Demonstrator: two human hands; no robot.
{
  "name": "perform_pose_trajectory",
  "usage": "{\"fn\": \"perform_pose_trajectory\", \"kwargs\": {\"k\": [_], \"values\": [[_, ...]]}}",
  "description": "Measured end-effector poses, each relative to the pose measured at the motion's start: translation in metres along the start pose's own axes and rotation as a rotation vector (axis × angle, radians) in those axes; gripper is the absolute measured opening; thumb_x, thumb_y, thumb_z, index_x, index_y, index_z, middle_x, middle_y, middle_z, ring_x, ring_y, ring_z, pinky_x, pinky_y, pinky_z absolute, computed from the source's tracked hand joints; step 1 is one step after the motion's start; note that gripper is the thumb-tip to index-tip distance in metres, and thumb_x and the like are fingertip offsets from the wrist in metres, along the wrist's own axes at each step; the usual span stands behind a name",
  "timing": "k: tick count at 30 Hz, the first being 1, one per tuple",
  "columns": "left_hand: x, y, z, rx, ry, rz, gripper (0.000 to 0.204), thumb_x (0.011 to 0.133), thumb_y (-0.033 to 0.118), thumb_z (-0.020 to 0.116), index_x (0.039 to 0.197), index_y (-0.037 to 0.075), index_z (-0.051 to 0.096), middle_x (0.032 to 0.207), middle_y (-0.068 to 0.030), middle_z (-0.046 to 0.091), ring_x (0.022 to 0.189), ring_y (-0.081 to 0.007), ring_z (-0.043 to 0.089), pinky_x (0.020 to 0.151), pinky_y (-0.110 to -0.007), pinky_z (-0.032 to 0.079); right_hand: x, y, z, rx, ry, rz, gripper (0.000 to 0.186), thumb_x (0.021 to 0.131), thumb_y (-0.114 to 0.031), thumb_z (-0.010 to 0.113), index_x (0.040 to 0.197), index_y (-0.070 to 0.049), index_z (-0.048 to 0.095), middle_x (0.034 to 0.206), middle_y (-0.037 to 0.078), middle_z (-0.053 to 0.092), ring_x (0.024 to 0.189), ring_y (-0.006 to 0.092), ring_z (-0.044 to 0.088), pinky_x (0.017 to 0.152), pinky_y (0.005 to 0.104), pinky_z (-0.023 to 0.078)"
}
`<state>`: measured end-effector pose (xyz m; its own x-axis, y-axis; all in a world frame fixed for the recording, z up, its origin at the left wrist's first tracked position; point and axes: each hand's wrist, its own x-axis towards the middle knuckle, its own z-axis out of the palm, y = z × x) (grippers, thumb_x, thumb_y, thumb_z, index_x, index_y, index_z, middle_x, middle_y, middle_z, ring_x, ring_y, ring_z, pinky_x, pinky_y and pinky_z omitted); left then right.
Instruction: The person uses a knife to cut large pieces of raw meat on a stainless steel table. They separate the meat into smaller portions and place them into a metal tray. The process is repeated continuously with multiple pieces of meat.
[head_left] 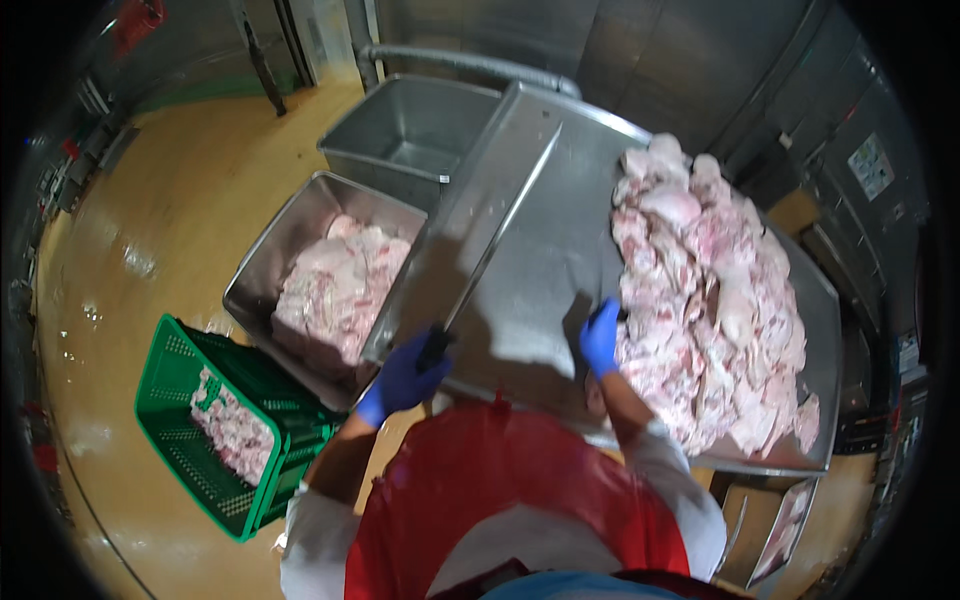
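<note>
My left hand (407, 377), in a blue glove, is closed round the black handle of a tool (436, 346) at the table's near left edge. A long thin bright line runs up the table in line with this handle; I cannot tell whether it is the tool's rod or a ridge in the metal. My blue-gloved right hand (601, 338) is closed at the left side of a big heap of pale pink raw meat pieces (705, 300). Something dark shows at its fingers, too small to name. The heap covers the right part of the steel table (540, 270).
Left of the table, a steel tub (255, 270) holds more pale meat pieces (340, 295). Behind it is another steel tub (410, 120). A green perforated crate (165, 390) with meat scraps (235, 430) stands at lower left, above the wet yellowish floor (150, 250).
</note>
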<state>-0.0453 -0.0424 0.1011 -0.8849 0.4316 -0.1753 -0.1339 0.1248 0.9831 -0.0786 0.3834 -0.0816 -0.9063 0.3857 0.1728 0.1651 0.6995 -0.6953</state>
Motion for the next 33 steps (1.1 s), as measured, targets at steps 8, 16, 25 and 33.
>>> {"fn": "perform_pose_trajectory", "kwargs": {"k": [8,16,25,33], "values": [[0.026,0.015,-0.08,0.19,-0.19,0.039,0.035,0.09,0.011,0.075,0.124,0.005,0.069,0.072,0.0056,0.058,0.058,-0.0024,0.047,0.053,-0.023,0.039,0.077,-0.268,-0.122,0.65,-0.075,-0.482,0.014,0.104,-0.014,0.055,0.11,-0.003,0.047,0.075,0.012,0.056,0.061,0.022,0.056,0.059,0.0367,0.046],[0.048,0.032,-0.11,0.289,-0.269,0.114,0.034,0.085,0.007,0.078,0.118,0.005,0.071,0.076,0.0041,0.065,0.063,-0.004,0.055,0.057,-0.024,0.046,-0.024,-0.136,-0.093,-0.444,-0.769,-0.803,0.02,0.101,-0.019,0.058,0.112,-0.003,0.055,0.087,0.017,0.063,0.073,0.0351,0.064,0.065,0.0418,0.054],[0.1,-0.005,-0.121,0.064,-0.428,-0.049,0.03,0.09,0.002,0.07,0.119,0.002,0.065,0.071,0.0039,0.055,0.053,-0.005,0.048,0.047,-0.025,0.038,-0.087,-0.09,-0.071,-0.162,-0.712,-0.717,0.032,0.108,-0.03,0.047,0.127,-0.006,0.054,0.11,0.023,0.064,0.099,0.0402,0.065,0.09,0.0454,0.052],[0.251,-0.184,-0.104,0.831,0.039,0.257,0.026,0.084,0.022,0.073,0.099,0.002,0.066,0.071,-0.0096,0.063,0.065,-0.0294,0.063,0.064,-0.04,0.053,-0.228,-0.06,-0.087,0.225,0.268,0.426,0.024,0.105,-0.023,0.055,0.105,0.0,0.049,0.079,0.022,0.061,0.07,0.039,0.059,0.068,0.0441,0.048]]}}
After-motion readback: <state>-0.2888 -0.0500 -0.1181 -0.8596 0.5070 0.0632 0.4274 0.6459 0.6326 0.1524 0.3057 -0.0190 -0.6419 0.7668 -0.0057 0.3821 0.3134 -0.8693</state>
